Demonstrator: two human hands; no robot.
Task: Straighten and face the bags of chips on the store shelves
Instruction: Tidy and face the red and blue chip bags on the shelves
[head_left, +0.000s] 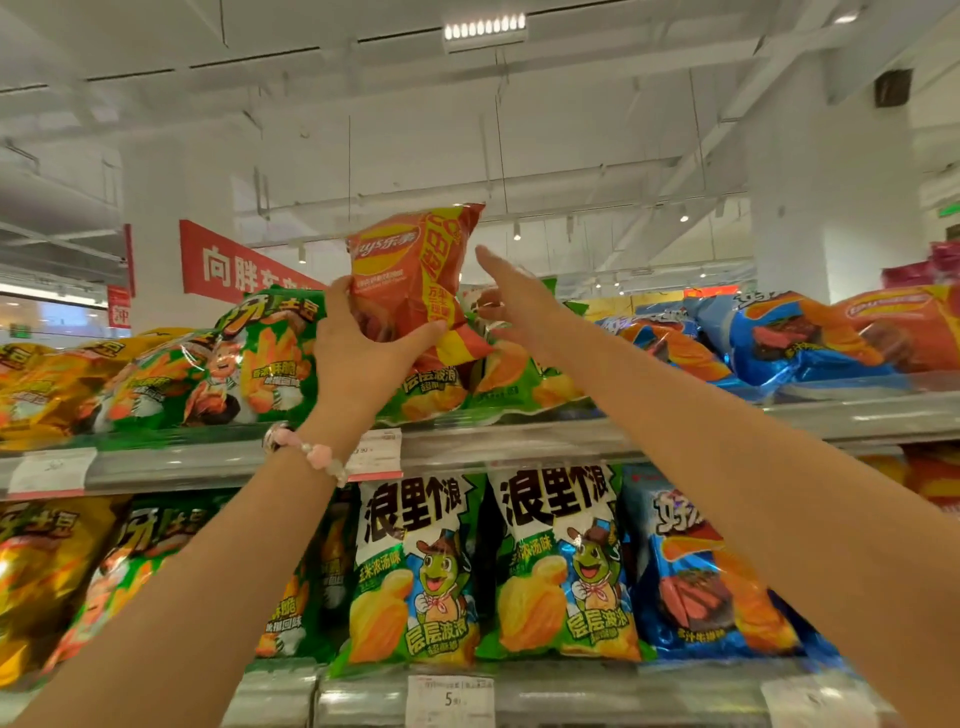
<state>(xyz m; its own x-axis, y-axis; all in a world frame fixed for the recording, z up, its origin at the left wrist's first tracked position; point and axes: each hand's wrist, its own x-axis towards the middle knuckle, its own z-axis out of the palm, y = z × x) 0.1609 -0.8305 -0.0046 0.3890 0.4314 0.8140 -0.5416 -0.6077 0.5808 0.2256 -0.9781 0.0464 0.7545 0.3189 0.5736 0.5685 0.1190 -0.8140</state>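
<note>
An orange-red bag of chips (410, 270) is held up above the top shelf (519, 447), upright and facing me. My left hand (358, 353) grips its lower part, thumb across the front. My right hand (514, 296) is stretched out just right of the bag with straight fingers, over the green bags (498, 379) lying flat on the top shelf; it holds nothing. Green bags (270, 353), yellow bags (47, 384) and blue bags (795, 338) lie tilted along the same shelf.
On the shelf below stand two green bags (415, 571), a blue bag (701, 582) and green and yellow bags (78, 571) at left. Price tags (449, 699) hang on the shelf rails. A red sign (234, 265) hangs behind.
</note>
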